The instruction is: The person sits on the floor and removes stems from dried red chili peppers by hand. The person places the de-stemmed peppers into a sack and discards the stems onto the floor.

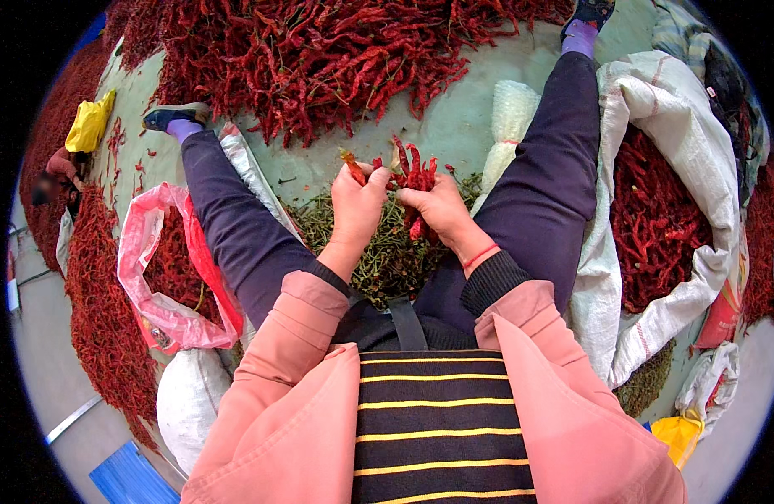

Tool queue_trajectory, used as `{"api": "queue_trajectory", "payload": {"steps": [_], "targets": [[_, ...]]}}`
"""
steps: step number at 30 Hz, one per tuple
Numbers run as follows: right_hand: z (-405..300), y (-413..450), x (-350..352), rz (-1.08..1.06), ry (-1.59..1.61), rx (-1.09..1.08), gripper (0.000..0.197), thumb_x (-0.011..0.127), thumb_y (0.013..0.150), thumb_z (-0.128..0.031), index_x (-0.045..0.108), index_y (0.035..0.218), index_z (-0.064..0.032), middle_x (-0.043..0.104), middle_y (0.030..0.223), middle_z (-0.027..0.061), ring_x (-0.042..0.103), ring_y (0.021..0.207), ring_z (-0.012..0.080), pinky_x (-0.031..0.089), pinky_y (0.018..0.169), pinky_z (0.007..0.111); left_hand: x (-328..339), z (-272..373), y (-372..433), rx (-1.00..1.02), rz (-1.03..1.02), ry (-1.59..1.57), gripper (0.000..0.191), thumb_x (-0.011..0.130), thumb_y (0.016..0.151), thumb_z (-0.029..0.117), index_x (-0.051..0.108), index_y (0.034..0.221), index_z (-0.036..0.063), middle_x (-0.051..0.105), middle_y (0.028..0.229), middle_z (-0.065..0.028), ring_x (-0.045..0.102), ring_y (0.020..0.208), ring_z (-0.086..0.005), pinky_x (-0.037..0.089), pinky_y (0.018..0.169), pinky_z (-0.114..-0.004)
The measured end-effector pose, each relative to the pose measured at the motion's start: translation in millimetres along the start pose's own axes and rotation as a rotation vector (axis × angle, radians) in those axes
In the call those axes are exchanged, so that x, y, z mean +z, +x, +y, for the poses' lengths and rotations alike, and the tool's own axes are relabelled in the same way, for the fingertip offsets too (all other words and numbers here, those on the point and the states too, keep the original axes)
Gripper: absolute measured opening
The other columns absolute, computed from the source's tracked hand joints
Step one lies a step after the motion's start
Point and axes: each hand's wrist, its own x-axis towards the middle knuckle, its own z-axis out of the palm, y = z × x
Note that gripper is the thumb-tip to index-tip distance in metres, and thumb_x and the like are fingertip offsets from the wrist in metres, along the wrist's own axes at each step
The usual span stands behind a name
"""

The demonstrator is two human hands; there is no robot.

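Observation:
Between my outstretched legs, my left hand (360,195) pinches a dried red chili pepper (354,169) with an orange tip, and part of another red piece shows by the thumb. My right hand (438,205) is closed around a bunch of dried red chili peppers (416,165), whose ends stick out above and below the fingers. The two hands are close together, thumbs facing. Beneath them lies a heap of green-brown chili stems (393,261). Beyond the hands rises a large pile of dried red chilies (311,57).
A white woven sack (724,157) of chilies stands at right, a pink-rimmed bag (131,264) of chilies at left. A rolled netting bundle (511,120) lies by my right leg. Another person (64,170) is near chili heaps at far left, beside a yellow bag (89,123).

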Motion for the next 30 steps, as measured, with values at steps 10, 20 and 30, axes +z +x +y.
{"api": "queue_trajectory", "payload": {"steps": [10, 20, 30], "targets": [[0, 5, 2, 0.101, 0.018, -0.087, 0.016, 0.072, 0.082, -0.016, 0.062, 0.086, -0.0050, 0.061, 0.071, 0.0002, 0.057, 0.061, 0.0094, 0.046, 0.054, 0.026, -38, -18, 21, -0.487, -0.133, -0.476, 0.008, 0.062, 0.086, 0.007, 0.059, 0.080, 0.0019, 0.057, 0.071, -0.0025, 0.050, 0.054, -0.0088, 0.034, 0.043, -0.021], [-3, 5, -3, 0.093, 0.353, -0.034, 0.014, 0.064, 0.083, -0.007, 0.062, 0.096, -0.0017, 0.065, 0.083, 0.0036, 0.061, 0.071, 0.0136, 0.049, 0.063, 0.029, -35, 24, 5, -0.165, -0.430, -0.077, 0.012, 0.059, 0.085, 0.009, 0.064, 0.089, -0.0015, 0.062, 0.071, -0.0016, 0.057, 0.058, -0.0081, 0.042, 0.053, -0.022], [-9, 1, 1, 0.094, 0.302, 0.012, 0.006, 0.065, 0.083, -0.007, 0.061, 0.082, -0.0023, 0.062, 0.072, 0.0052, 0.059, 0.061, 0.0143, 0.046, 0.057, 0.028, -93, -60, -18, 0.326, -0.399, 1.104, 0.019, 0.064, 0.078, 0.015, 0.061, 0.096, 0.0079, 0.056, 0.093, -0.0139, 0.059, 0.085, -0.0359, 0.049, 0.072, -0.043]]}}
